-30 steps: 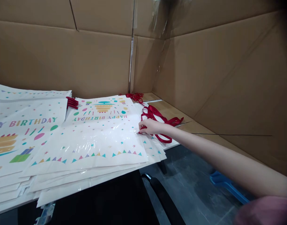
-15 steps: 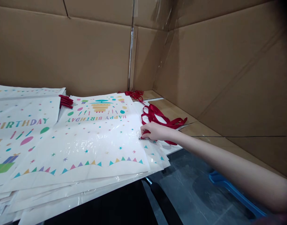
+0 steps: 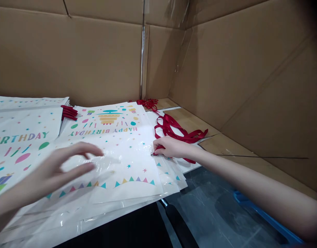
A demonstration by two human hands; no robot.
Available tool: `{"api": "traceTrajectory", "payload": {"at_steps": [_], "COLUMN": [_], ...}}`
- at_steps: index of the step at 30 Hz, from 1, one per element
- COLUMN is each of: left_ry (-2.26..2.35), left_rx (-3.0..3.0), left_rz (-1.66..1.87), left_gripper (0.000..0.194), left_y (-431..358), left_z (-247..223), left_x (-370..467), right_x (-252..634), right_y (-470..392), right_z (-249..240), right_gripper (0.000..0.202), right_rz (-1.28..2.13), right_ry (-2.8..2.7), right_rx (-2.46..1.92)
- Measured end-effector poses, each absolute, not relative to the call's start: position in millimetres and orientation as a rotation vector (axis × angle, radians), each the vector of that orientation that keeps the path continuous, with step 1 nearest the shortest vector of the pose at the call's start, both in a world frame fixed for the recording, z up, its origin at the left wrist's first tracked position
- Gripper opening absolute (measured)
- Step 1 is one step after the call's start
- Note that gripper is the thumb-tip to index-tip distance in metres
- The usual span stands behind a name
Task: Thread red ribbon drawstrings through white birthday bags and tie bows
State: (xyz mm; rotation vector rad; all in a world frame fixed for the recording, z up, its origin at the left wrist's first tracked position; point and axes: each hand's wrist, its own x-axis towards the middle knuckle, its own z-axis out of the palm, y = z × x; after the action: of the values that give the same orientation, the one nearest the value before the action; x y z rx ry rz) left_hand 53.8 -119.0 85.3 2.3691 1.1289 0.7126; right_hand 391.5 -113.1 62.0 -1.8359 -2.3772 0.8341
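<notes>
Right hand: thumb and fingers pinched on red ribbon, a thin metal piece showing at the fingertips.
Left hand: thumb and fingers spread apart, gripping nothing, over the printed sheets; whether it touches them I cannot tell.
Ribbon: loops lie beyond the right hand and out to its right, with one loop under the wrist.
Sheets: under the left hand and up to the right hand's fingertips; their right corners jut out on the near side of the right hand.
Table: its edge passes under the right forearm, with floor below.
Chair: black, below the right hand, close to the sheets' near edge.
Red bundle: beyond the left hand.
Red cords: beyond the right hand, near the cardboard.
Open room: above the sheets between both hands; the cardboard stands beyond both hands and to the right.
</notes>
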Motion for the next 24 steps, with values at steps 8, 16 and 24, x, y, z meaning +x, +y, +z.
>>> {"api": "traceTrajectory", "payload": {"at_steps": [8, 16, 24], "left_ry": [0.795, 0.816, 0.904], "left_rx": [2.415, 2.282, 2.283], "left_rz": [0.39, 0.507, 0.669], "left_gripper": [0.039, 0.047, 0.013], "left_y": [-95.1, -93.2, -91.8], "left_z": [39.1, 24.3, 22.5], "left_x": [179.7, 187.4, 188.0], "right_x": [397.7, 399.9, 399.3], "right_y": [-115.1, -116.4, -120.0], "right_z": [54.6, 53.7, 58.2], "right_gripper": [0.013, 0.013, 0.013], "right_rz": [0.837, 0.845, 0.789], "right_ry": [-2.329, -2.314, -2.33], "right_rx": [-1.775, -1.713, -1.608]}}
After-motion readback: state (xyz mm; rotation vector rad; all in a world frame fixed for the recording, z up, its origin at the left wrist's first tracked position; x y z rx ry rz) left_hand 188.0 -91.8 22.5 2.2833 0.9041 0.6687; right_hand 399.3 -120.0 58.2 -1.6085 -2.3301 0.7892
